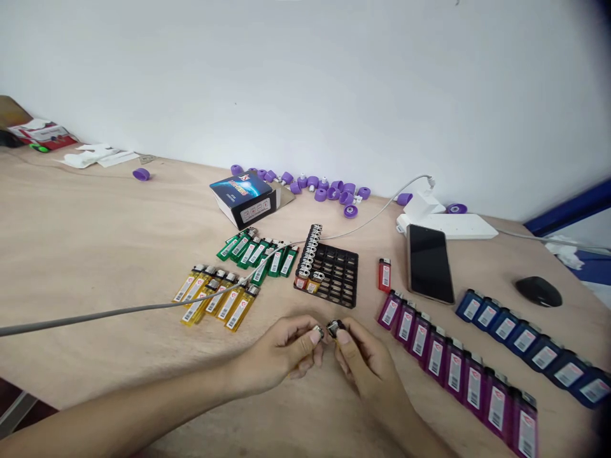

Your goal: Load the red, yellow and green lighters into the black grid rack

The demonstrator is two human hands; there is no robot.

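Just in front of the tray, my left hand [281, 353] pinches a small shiny metal piece [319, 331] between thumb and fingers; what else it holds is hidden. My right hand [365, 362] is closed around a lighter [334, 327], its black and metal top facing the left hand and its body mostly covered. Behind both hands lies a black gridded tray [351, 270]. Its left column holds a row of upright lighters [312, 251], and a yellow lighter [314, 284] stands in a front cell. Most other cells show bare.
Left lie yellow lighters [233, 305] and green lighters [248, 251], crossed by a grey cable [119, 312]. Right are purple lighters [436, 356], blue lighters [506, 327], a red lighter [384, 275], a phone [429, 261] and a mouse [539, 291]. A box [248, 197] and purple caps [334, 191] sit behind.
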